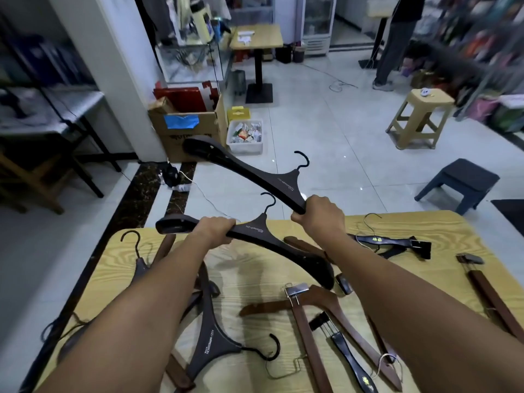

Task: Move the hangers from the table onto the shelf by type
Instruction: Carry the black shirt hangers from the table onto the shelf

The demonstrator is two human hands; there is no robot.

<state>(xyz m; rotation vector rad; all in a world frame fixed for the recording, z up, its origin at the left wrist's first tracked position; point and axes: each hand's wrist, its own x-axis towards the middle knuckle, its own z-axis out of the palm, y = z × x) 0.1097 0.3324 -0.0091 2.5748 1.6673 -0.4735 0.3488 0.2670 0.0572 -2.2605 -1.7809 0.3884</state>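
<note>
Above a light wooden table (255,282) strewn with brown wooden hangers (340,307), two wide dark brown hangers are held aloft. One hanger (255,232) is clasped at its shoulder by the left hand (215,229), fingers wrapped over it; the other hanger (249,168) is gripped at its end by the right hand (319,215), both forearms extended forward.

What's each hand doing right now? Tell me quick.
Left hand: closed around the nearer dark hanger.
Right hand: closed around one end of the farther dark hanger.
</note>
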